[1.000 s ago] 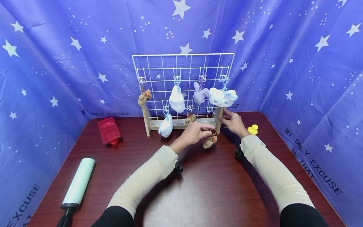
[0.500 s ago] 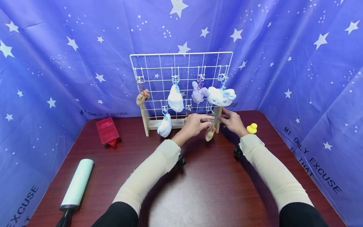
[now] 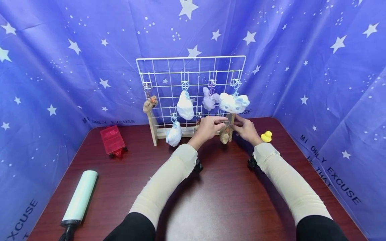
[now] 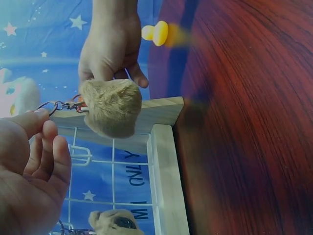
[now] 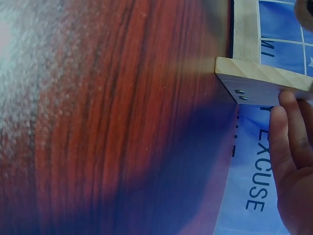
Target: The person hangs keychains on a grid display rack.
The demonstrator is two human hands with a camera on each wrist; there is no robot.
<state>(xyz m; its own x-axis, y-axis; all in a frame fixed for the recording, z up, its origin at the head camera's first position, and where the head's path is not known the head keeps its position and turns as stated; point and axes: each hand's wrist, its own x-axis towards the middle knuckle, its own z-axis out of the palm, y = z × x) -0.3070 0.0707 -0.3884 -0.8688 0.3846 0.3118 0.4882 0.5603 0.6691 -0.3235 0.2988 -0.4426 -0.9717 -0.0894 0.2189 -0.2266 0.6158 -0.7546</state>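
In the head view my left hand (image 3: 208, 129) pinches the ring of a brown plush keychain (image 3: 224, 136) between thumb and index finger. The fuzzy charm (image 4: 113, 107) dangles from its chain in the left wrist view, in front of the rack's right wooden post. My right hand (image 3: 246, 130) touches that post from the outer side; in the right wrist view its visible fingers (image 5: 293, 129) lie nearly straight against the wooden post (image 5: 264, 81). The thumb is out of that view. A white wire grid rack (image 3: 193, 58) carries several hanging plush keychains.
A yellow rubber duck (image 3: 266, 136) sits right of the rack. At left lie a red see-through plastic case (image 3: 112, 139) and a pale green hand pump (image 3: 80, 194). A white plush cat head (image 3: 234, 103) hangs above the right post. A starry blue curtain (image 3: 301, 50) surrounds the table.
My left hand has carried the brown plush keychain up and toward the rack's right post. The right hand keeps its place at the post. The view has shifted slightly.
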